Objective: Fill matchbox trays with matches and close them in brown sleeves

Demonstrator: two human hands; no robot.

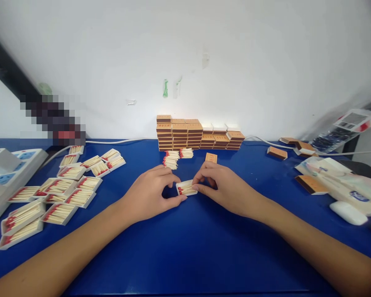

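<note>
A small white matchbox tray (185, 188) with red-tipped matches lies on the blue table between my hands. My left hand (156, 189) is at the tray's left end, thumb and fingers apart around that end. My right hand (219, 185) is at the tray's right end, its thumb and fingers pinched together over the matches; what they hold is too small to make out. Just beyond, loose matches (171, 159) lie in a pile, with a second small pile (186, 153) beside it. A matchbox (211, 157) lies flat behind my right hand.
Stacked matchboxes (179, 134) stand against the wall. Several match-filled trays (59, 213) spread over the left, near a power strip (15, 173). At right are scattered matchboxes (277, 152), a tissue pack (343, 185) and a white rounded case (348, 213). A cable (117, 142) runs along the wall.
</note>
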